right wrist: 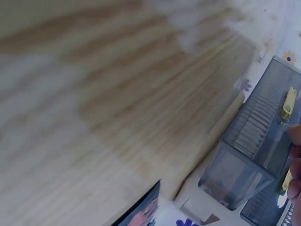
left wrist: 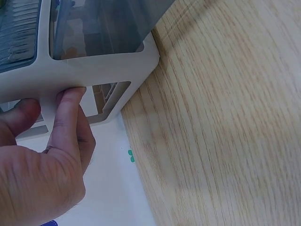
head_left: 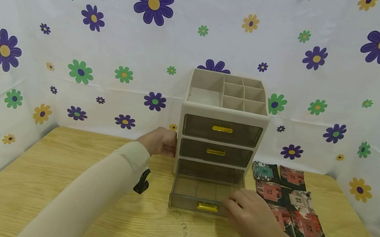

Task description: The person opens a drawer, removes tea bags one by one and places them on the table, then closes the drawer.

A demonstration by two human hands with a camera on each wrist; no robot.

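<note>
Bottom drawer (head_left: 204, 193) pulled out; picture cards (head_left: 290, 200) just right, black clip (head_left: 141, 182) left.

The right hand (head_left: 249, 215) covers the open drawer's (head_left: 200, 192) front right corner and part of the cards (head_left: 292, 205).
</note>
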